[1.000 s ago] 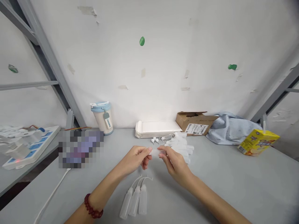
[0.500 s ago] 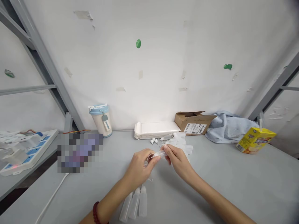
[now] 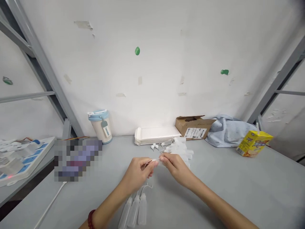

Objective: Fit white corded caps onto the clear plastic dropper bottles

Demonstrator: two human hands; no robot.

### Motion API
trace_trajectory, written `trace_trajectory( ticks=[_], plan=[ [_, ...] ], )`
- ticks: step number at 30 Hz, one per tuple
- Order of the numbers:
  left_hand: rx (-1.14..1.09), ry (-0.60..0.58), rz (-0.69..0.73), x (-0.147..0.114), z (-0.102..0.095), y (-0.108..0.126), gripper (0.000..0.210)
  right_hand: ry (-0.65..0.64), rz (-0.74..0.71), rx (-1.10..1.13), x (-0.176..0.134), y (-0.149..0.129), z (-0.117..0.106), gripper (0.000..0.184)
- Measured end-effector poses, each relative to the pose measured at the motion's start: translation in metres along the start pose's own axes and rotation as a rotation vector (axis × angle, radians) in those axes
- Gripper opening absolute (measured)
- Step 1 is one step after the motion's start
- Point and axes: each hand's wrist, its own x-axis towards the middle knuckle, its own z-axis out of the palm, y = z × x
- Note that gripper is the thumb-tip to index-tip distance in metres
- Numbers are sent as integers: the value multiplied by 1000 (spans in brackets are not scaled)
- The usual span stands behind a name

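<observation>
My left hand point(image 3: 135, 173) and my right hand point(image 3: 177, 168) meet over the middle of the table, both closed in a pinch on a small translucent plastic bottle point(image 3: 155, 160) with a thin bent tube. Fingers hide most of it. The tube curves out by my left fingers. Below my left hand lie three similar bottles point(image 3: 142, 210) side by side, with thin tubes at their tops. Past my right hand is a heap of translucent bottles point(image 3: 179, 147). Small white tips point(image 3: 154, 146) lie at its left.
Behind the heap stand a stack of white trays point(image 3: 157, 133), an open cardboard box point(image 3: 196, 127), a light blue cloth point(image 3: 224, 132) and a yellow drink carton point(image 3: 254, 144). Leftward are a lidded cup point(image 3: 101, 127), a blurred-out object point(image 3: 78, 160), a cable point(image 3: 51, 203) and a power strip point(image 3: 27, 162).
My hands have drawn closer together and their fingers now cover more of the bottle. The view has shifted slightly, and the front bottles' tubes show more.
</observation>
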Motion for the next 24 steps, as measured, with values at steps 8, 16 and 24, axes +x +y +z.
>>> trace_trajectory(
  ticks=[8, 16, 24],
  plan=[
    [234, 74, 172, -5, 8, -4, 28, -104, 271, 335, 3, 0, -7, 45],
    [-305, -84, -184, 5, -2, -1, 40, 101, -205, -229, -6, -3, -1, 22],
    [-195, 29, -143, -2, 5, 1, 40, 49, 15, 58, -5, -12, 0, 32]
  ],
)
